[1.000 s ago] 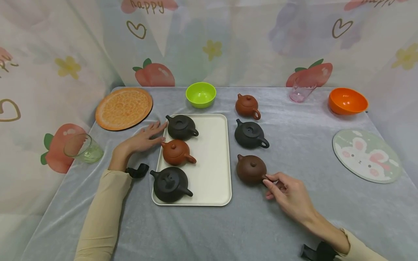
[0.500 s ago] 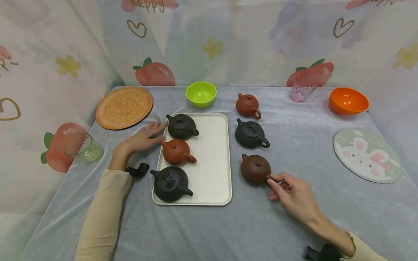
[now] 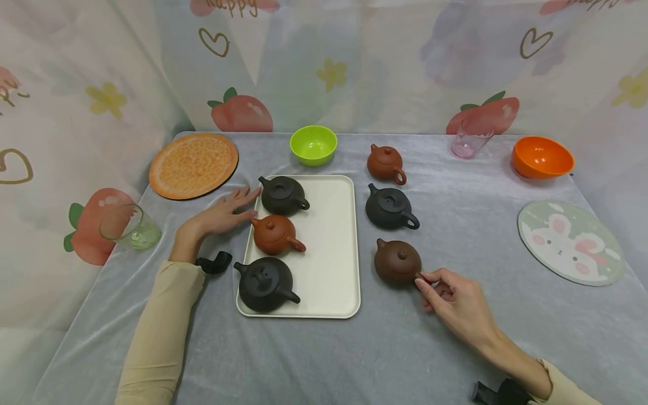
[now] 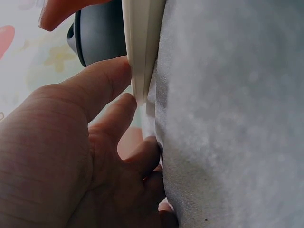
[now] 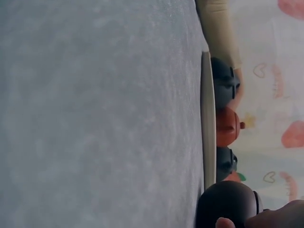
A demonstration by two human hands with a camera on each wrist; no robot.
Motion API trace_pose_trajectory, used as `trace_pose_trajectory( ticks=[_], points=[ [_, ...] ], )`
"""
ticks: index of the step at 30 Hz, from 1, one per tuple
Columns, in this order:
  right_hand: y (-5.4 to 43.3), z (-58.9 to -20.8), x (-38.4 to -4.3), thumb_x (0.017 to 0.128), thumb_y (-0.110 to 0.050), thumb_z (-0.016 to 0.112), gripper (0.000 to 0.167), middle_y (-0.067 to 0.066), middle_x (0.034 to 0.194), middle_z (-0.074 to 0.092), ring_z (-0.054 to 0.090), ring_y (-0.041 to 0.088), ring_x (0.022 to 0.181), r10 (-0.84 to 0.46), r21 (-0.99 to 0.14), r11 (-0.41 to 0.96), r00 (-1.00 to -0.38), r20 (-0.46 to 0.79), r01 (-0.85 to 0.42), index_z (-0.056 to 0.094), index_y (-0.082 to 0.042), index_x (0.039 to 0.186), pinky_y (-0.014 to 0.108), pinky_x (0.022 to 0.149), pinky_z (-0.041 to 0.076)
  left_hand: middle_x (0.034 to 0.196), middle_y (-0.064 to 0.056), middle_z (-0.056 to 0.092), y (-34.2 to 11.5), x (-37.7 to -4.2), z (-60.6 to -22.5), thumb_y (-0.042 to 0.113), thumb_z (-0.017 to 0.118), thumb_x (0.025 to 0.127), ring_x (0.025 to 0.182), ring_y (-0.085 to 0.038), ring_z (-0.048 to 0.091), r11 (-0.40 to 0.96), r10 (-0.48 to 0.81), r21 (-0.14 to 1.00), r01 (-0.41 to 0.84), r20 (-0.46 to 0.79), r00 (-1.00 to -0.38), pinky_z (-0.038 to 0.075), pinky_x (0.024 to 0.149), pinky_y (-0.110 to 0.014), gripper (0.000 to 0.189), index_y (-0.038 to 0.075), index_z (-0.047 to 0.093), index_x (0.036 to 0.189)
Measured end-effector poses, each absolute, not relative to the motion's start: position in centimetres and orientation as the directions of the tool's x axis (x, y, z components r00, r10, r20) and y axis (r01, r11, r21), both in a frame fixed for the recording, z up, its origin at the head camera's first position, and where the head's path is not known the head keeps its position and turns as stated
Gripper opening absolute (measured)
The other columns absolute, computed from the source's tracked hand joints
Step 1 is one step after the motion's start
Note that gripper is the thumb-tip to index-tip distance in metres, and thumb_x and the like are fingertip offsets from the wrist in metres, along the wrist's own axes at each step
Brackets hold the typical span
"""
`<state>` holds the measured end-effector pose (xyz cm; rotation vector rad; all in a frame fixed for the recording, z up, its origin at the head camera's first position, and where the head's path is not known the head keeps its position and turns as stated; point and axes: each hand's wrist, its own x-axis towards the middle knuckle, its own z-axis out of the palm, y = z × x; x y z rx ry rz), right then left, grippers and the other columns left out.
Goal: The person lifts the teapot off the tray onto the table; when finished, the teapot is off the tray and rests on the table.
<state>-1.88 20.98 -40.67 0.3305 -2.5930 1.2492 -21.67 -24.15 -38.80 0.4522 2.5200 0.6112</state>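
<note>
My right hand (image 3: 455,304) pinches the handle of a dark brown teapot (image 3: 397,262), which stands right of the cream tray (image 3: 331,253). In the right wrist view the brown teapot (image 5: 229,204) shows at the bottom, spout hidden. My left hand (image 3: 219,216) lies with spread, straight fingers at the tray's left edge; in the left wrist view two fingertips touch the tray's side (image 4: 142,52). A black teapot (image 3: 283,196), an orange-brown teapot (image 3: 273,234) and a larger black teapot (image 3: 265,284) line the tray's left half, handles pointing right.
Behind the brown teapot stand another black teapot (image 3: 391,207) and a small reddish teapot (image 3: 386,163). A green bowl (image 3: 314,146), pink glass (image 3: 468,143) and orange bowl (image 3: 541,158) sit at the back. Round mats (image 3: 194,166) and a green-tinted glass (image 3: 139,229) lie toward the sides.
My right hand has shifted the brown teapot slightly to the right, away from the tray, then nearly stopped. The left hand keeps its place at the tray edge.
</note>
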Motion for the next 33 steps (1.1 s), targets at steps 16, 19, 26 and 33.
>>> trace_pose_trajectory(
  ticks=[16, 19, 26, 33],
  points=[
    [21.3, -40.1, -2.0, 0.078, 0.0, 0.078, 0.018, -0.011, 0.061, 0.065, 0.051, -0.009, 0.048, -0.141, -0.615, 0.702, -0.917, 0.374, -0.359, 0.069, -0.015, 0.083, 0.012, 0.046, 0.042, 0.164, -0.016, -0.005, -23.9, -21.9, -38.8, 0.047, 0.042, 0.103, 0.15, -0.036, -0.012, 0.839, 0.431, 0.501, 0.211, -0.378, -0.819, -0.006, 0.118, -0.06, 0.067, 0.026, 0.01, 0.158],
    [21.4, -39.9, -1.9, 0.077, 0.0, 0.079, 0.02, -0.013, 0.061, 0.065, 0.051, -0.01, 0.048, -0.147, -0.599, 0.709, -0.909, 0.391, -0.372, 0.07, -0.016, 0.085, 0.012, 0.045, 0.041, 0.164, -0.016, -0.005, -23.9, -22.0, -38.8, 0.048, 0.042, 0.102, 0.15, -0.036, -0.012, 0.842, 0.428, 0.499, 0.206, -0.383, -0.819, -0.006, 0.118, -0.06, 0.068, 0.026, 0.01, 0.158],
    [21.3, -39.2, -2.0, 0.075, -0.001, 0.08, 0.019, -0.013, 0.059, 0.061, 0.049, -0.01, 0.049, -0.118, -0.565, 0.737, -0.894, 0.431, -0.37, 0.071, -0.016, 0.083, 0.011, 0.046, 0.04, 0.164, -0.015, -0.006, -23.9, -22.0, -39.0, 0.051, 0.04, 0.102, 0.15, -0.037, -0.012, 0.846, 0.429, 0.489, 0.212, -0.389, -0.815, -0.005, 0.118, -0.06, 0.069, 0.026, 0.009, 0.158],
    [20.6, -37.5, -2.3, 0.076, -0.005, 0.08, 0.017, -0.009, 0.066, 0.064, 0.052, -0.006, 0.053, -0.123, -0.522, 0.766, -0.883, 0.454, -0.375, 0.072, -0.015, 0.088, 0.011, 0.049, 0.042, 0.164, -0.016, -0.005, -24.0, -21.9, -39.1, 0.049, 0.041, 0.102, 0.15, -0.037, -0.012, 0.851, 0.421, 0.482, 0.208, -0.39, -0.819, -0.005, 0.118, -0.06, 0.069, 0.028, 0.009, 0.158]
  ],
)
